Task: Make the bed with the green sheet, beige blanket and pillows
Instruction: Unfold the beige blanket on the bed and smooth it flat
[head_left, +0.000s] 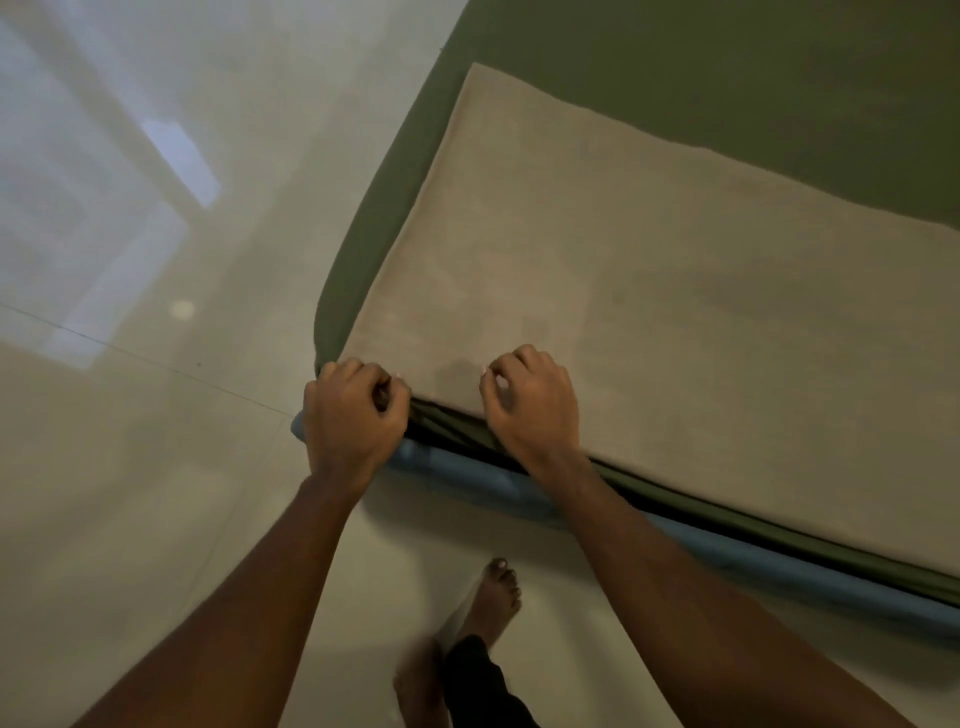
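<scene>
The beige blanket (649, 291) lies flat over the near corner of the bed, on top of the green sheet (727, 67). My left hand (353, 415) grips the blanket's corner at the bed's corner, fingers curled. About a hand's width to the right, my right hand (530, 400) pinches the blanket's near edge with curled fingers. Green sheet shows along the left side (363, 218) and hangs below the blanket's near edge. No pillows are in view.
A blue mattress edge or bed base (701, 545) runs under the green sheet along the near side. A glossy pale tiled floor (156, 364) spreads to the left. My bare feet (493, 597) stand close to the bed's near side.
</scene>
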